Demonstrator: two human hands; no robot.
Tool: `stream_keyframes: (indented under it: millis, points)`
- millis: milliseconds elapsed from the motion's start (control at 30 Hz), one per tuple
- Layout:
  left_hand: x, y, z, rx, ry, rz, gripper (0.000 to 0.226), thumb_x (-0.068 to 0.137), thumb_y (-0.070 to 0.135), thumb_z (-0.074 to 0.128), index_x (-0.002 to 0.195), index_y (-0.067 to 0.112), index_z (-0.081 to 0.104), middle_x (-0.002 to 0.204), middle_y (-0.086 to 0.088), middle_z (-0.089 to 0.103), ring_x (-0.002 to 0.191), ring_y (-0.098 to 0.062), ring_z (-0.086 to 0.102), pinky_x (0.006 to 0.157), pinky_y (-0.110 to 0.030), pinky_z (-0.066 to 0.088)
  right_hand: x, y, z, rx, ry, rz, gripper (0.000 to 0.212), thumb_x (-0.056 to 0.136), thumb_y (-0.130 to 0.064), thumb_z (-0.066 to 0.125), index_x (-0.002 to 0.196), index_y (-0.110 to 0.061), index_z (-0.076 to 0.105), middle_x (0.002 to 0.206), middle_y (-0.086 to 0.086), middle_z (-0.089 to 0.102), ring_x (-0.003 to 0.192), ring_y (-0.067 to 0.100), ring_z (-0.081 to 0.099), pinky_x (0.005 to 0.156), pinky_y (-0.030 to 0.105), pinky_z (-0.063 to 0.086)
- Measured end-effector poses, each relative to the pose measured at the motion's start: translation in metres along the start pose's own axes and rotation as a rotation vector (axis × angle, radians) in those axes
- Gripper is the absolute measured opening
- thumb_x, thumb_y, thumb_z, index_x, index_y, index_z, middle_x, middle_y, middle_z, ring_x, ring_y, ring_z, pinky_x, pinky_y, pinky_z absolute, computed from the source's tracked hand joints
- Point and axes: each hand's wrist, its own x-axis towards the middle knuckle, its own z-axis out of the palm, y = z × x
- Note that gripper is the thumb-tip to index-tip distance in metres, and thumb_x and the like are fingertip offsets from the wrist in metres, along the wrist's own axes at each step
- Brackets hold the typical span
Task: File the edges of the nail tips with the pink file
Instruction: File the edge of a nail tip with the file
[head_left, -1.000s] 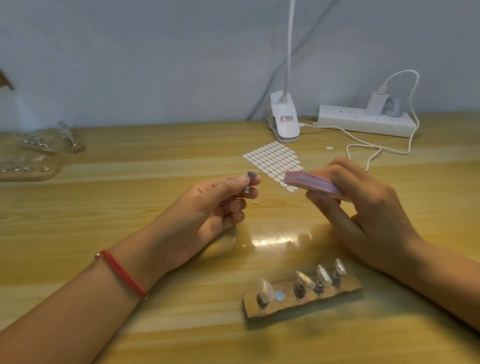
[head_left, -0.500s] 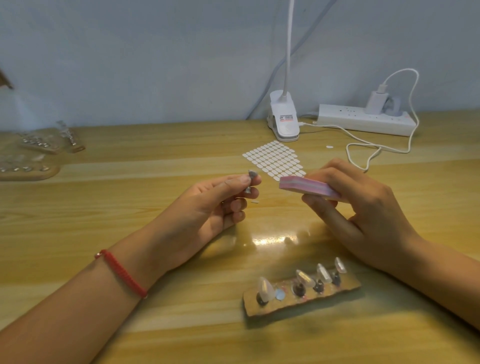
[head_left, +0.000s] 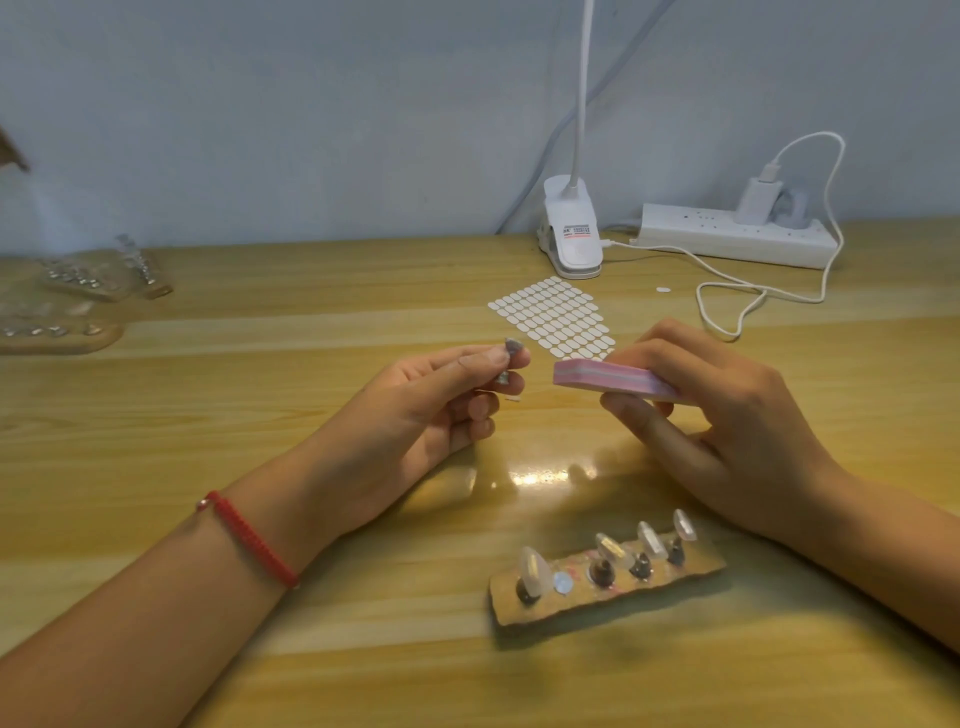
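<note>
My left hand (head_left: 415, 410) pinches a small nail tip on a metal stand (head_left: 511, 349) between thumb and fingers, held above the table. My right hand (head_left: 722, 431) grips a thick pink file block (head_left: 608, 379), its free end pointing left toward the nail tip with a small gap between them. Near the front, a cardboard holder (head_left: 613, 592) carries several clear nail tips (head_left: 535, 569) upright on little stands.
A sheet of white oval adhesive tabs (head_left: 556, 317) lies behind my hands. A white clip lamp (head_left: 574, 234), a power strip (head_left: 732, 234) and a looping white cable (head_left: 737, 301) sit at the back right. More nail-tip holders (head_left: 67, 306) rest at the far left.
My right hand has brought the pink file left and slightly lower, closing the gap to the nail tip. My left hand has stayed put.
</note>
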Motion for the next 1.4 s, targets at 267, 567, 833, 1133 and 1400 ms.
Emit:
stream_keyframes:
  millis: [267,567,833,1133,1400]
  points:
    - [0.0001,0.0002,0.0004,0.000,0.000,0.000,0.018,0.079,0.024,0.063,0.086,0.018,0.078,0.075,0.005,0.066,0.056,-0.001,0.050,0.057,-0.013,0.047,0.0000,-0.0003,-0.0001,0.001,-0.003,-0.005,0.033,0.094,-0.034,0.050,0.101,-0.009,0.069,0.088,0.001,0.059,0.062,0.023,0.055,0.054,0.044,0.049]
    - [0.0001,0.0009,0.0013,0.005,-0.005,-0.008,0.018,0.078,0.025,0.063,0.085,0.019,0.078,0.075,0.006,0.065,0.056,-0.001,0.049,0.057,-0.013,0.046,0.0002,-0.0007,0.0001,0.001,-0.007,-0.005,0.033,0.094,-0.034,0.050,0.101,-0.009,0.069,0.088,0.001,0.059,0.062,0.023,0.055,0.055,0.044,0.049]
    - [-0.0012,0.0010,0.0029,0.024,-0.001,0.002,0.017,0.078,0.025,0.064,0.084,0.018,0.078,0.074,0.005,0.065,0.056,-0.001,0.048,0.057,-0.012,0.046,-0.0001,-0.0013,0.0002,-0.003,-0.017,-0.004,0.032,0.093,-0.035,0.051,0.100,-0.010,0.069,0.088,0.001,0.060,0.063,0.023,0.056,0.055,0.043,0.049]
    - [-0.0022,0.0027,0.0049,0.032,0.010,-0.005,0.019,0.074,0.025,0.063,0.082,0.017,0.078,0.074,0.004,0.064,0.056,-0.001,0.048,0.056,-0.012,0.046,0.0004,-0.0018,0.0003,-0.002,-0.046,-0.007,0.033,0.092,-0.036,0.050,0.100,-0.012,0.070,0.088,0.001,0.062,0.064,0.026,0.058,0.054,0.044,0.050]
    - [-0.0018,0.0023,0.0048,0.039,0.010,-0.003,0.019,0.075,0.025,0.063,0.083,0.017,0.078,0.074,0.004,0.065,0.056,-0.001,0.048,0.057,-0.012,0.046,0.0008,-0.0007,0.0008,-0.003,-0.071,-0.017,0.032,0.092,-0.036,0.050,0.100,-0.013,0.070,0.089,0.001,0.062,0.065,0.025,0.059,0.053,0.043,0.050]
